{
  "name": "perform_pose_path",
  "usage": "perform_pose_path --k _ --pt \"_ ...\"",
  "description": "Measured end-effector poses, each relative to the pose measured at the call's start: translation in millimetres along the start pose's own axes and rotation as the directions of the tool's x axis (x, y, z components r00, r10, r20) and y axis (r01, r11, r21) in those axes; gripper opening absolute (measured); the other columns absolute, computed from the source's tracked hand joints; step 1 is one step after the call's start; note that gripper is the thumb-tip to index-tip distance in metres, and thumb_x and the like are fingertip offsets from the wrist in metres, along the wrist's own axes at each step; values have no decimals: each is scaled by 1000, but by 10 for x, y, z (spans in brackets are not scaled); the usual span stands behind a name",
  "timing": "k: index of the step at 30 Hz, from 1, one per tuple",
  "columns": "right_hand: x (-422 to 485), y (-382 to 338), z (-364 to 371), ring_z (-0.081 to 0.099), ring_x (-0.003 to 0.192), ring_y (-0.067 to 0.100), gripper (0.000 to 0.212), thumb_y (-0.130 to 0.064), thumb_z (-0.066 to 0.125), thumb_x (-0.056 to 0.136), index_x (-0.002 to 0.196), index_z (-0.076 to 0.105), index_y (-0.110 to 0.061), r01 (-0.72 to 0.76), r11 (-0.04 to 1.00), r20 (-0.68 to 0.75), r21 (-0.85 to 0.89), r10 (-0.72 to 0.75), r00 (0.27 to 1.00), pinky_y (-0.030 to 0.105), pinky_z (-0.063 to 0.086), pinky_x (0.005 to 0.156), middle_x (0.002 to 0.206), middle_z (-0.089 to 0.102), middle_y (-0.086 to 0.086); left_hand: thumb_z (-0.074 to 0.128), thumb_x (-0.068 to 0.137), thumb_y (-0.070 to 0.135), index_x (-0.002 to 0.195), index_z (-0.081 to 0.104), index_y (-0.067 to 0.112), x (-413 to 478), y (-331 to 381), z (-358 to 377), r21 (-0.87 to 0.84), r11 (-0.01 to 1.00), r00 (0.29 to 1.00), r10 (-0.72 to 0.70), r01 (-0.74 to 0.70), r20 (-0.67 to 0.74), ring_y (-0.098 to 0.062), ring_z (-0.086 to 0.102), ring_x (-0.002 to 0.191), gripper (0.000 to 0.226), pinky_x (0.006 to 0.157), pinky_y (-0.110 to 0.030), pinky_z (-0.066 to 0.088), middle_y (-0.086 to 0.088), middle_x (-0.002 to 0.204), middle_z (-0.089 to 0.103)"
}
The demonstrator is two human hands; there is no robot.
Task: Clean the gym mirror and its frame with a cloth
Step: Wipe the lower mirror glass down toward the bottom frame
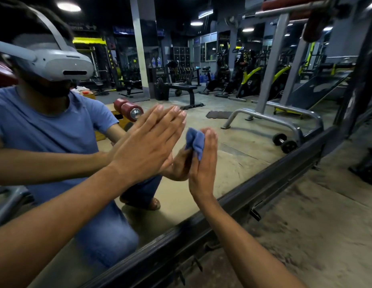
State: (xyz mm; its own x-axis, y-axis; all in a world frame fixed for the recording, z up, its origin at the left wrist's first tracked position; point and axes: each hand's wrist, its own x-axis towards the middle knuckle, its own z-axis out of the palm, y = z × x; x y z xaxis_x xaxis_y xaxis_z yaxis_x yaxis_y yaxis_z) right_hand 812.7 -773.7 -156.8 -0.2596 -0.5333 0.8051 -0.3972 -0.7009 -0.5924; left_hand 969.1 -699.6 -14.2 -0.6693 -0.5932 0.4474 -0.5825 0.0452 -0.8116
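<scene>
Cloth: the small crumpled blue fabric cloth (195, 142) was pressed between the right hand (203, 165) and the large wall-mounted gym mirror (232, 125), low on the glass.
Right fingers: straight and pressed together (210, 140), flat over the cloth, which bunched out on their left side.
Left hand: the left hand (147, 146) lay flat on the glass just left of the cloth, fingers straight and close.
Nearer hand: right, already on the cloth.
Cloth axis: roughly upright, along the fingers.
Frame: the dark metal mirror frame (253, 190) ran diagonally below the hands, near the right wrist.
</scene>
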Motion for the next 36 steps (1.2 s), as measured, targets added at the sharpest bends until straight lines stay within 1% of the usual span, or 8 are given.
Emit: perform_pose_path --k 4,8,10,17,20,23,29,36 --pt "656 57 -136 23 159 16 64 -38 33 106 166 25 -19 -502 844 -262 189 536 803 49 26 128 174 22 1 15 104 41 165 -1 -6 -4 4 -6 -27 1000 1000 -1 1 -14 -45 -7 162 80 130 -63 4 -28 174 -10" --pt "730 -454 36 6 162 13 58 -22 36 113 167 17 -13 -9 999 -98 37 12 995 45 16 132 175 8 -4 27 104 35 160 33 -1 113 16 -56 -127 991 998 -38 32 -45 -40 24 157 67 125 -63 20 -22 170 27" --pt "543 -369 9 3 163 22 60 -25 36 114 166 16 -6 231 972 67 -35 -229 971 49 12 132 175 5 -1 31 106 33 152 46 1 188 59 -51 -132 991 995 -45 33 -89 -40 33 152 58 122 -64 25 -21 163 39" --pt "1276 -76 -121 12 162 17 61 -26 34 107 165 26 -12 -303 933 -293 196 350 889 49 17 130 174 21 2 26 105 33 165 18 -3 248 191 61 -6 1000 998 -14 14 -56 -43 12 162 71 130 -65 6 -24 175 11" --pt "1086 -163 -89 7 163 23 60 -12 40 108 165 22 -5 -19 998 -158 56 28 987 50 10 132 174 14 4 29 104 33 166 19 -3 250 208 33 22 999 997 -28 30 -67 -42 13 163 72 131 -63 9 -24 175 11" --pt "518 281 -300 7 163 29 61 -27 37 112 165 19 -3 283 958 143 -42 -274 951 54 13 131 175 11 11 34 104 34 167 12 -2 251 212 19 30 999 998 -22 24 -61 -41 11 163 76 130 -63 15 -24 176 9" --pt "849 844 -485 9 163 21 59 -23 35 111 166 20 -9 -262 951 -185 164 291 939 57 18 128 175 15 5 34 101 33 167 2 -2 661 568 37 39 996 997 73 -75 38 -39 1 164 82 131 -60 13 -22 176 -3" --pt "-29 957 -390 21 159 36 59 -39 29 115 164 23 -7 136 991 60 18 -136 989 59 23 127 169 28 18 31 104 27 167 14 -2 832 766 113 33 999 1000 25 -26 5 -39 14 163 71 128 -65 20 -21 176 12"
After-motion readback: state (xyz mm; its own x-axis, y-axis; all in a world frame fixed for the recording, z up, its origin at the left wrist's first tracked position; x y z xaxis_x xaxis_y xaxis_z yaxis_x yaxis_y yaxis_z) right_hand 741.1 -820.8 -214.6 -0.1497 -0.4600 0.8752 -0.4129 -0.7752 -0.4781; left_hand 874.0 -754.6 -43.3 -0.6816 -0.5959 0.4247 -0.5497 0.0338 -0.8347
